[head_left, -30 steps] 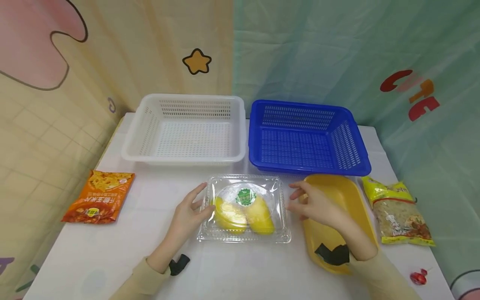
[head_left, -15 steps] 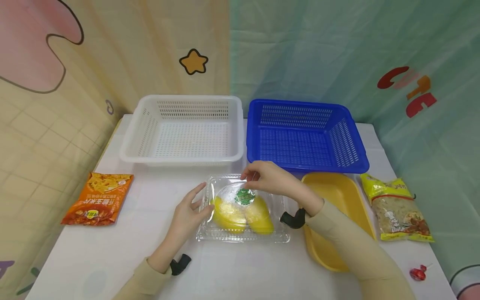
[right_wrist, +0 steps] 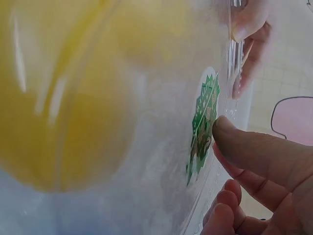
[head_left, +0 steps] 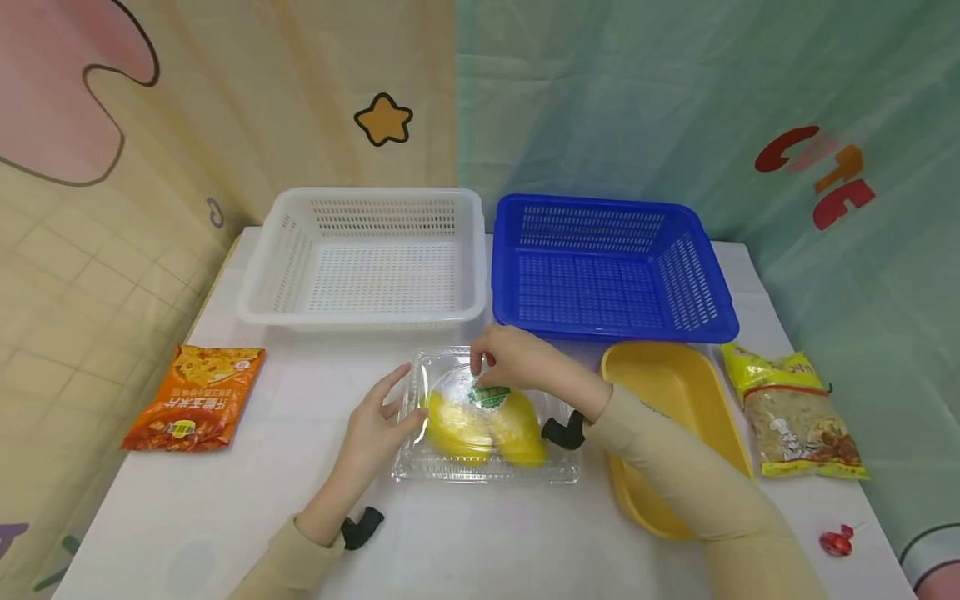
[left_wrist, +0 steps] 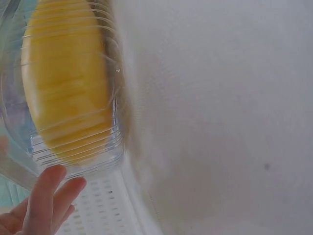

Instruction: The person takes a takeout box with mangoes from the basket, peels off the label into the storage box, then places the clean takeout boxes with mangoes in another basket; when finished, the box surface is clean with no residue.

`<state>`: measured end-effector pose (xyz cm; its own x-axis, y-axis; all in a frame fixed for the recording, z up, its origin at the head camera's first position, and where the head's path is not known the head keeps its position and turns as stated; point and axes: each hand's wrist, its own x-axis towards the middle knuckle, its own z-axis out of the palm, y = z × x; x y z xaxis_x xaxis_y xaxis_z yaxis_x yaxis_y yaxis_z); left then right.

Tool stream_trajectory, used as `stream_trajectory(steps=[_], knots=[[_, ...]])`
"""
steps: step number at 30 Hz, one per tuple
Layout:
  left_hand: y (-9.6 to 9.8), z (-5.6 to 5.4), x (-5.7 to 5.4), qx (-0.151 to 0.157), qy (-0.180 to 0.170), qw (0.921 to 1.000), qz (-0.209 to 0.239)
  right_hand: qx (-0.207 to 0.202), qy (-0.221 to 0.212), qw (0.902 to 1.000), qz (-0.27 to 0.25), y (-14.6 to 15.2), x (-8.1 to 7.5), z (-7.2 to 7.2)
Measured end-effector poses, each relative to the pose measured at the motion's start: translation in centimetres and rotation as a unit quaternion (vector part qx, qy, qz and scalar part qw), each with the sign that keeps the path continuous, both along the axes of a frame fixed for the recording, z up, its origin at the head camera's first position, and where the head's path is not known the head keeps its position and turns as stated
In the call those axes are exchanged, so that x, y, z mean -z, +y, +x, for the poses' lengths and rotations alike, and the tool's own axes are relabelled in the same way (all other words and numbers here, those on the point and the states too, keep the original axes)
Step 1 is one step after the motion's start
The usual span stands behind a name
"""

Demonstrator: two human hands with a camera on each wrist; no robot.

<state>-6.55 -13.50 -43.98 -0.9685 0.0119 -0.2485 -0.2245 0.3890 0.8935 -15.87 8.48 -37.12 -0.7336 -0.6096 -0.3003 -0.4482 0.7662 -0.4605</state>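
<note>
A clear plastic clamshell box (head_left: 555,454) lies on the table, its lid down over yellow mangoes (head_left: 517,429). On the lid is a round green sticker (right_wrist: 203,117). My left hand (head_left: 380,429) rests against the box's left side with spread fingers. In the left wrist view, its fingertips (left_wrist: 56,172) touch the ribbed plastic near one yellow fruit. My right hand (head_left: 517,354) reaches over the lid. Its thumb and index finger pinch at the sticker's far edge, while the other fingers curl beneath; the exact grip is partly hidden.
White (head_left: 262,304) and blue (head_left: 615,329) plastic baskets stand at the back. A yellow tray (head_left: 626,358) sits under the right forearm. An orange snack bag (head_left: 197,400) lies left; a yellow-and-clear food packet (head_left: 802,425) and a red wrapped lollipop (head_left: 836,543) lie right.
My right hand has moved left from beside the box to over the lid, and its fingertips have come down on the sticker. My left hand has stayed at the box's left side.
</note>
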Motion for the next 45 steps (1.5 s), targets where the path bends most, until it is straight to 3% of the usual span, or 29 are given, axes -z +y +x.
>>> stream_trajectory(steps=[12, 24, 45], knots=[[0.02, 0.16, -0.18, -0.004, -0.002, 1.0000, -0.003, 0.004, -0.005, 0.9999, 0.013, -0.31, 0.18, 0.05], [0.04, 0.30, -0.08, -0.005, -0.005, 1.0000, 0.002, -0.023, 0.012, 0.9995, 0.018, -0.41, 0.64, 0.20], [0.19, 0.14, -0.19, -0.003, -0.002, 1.0000, 0.001, -0.084, -0.004, 0.9955, 0.046, 0.08, -0.16, -0.06]])
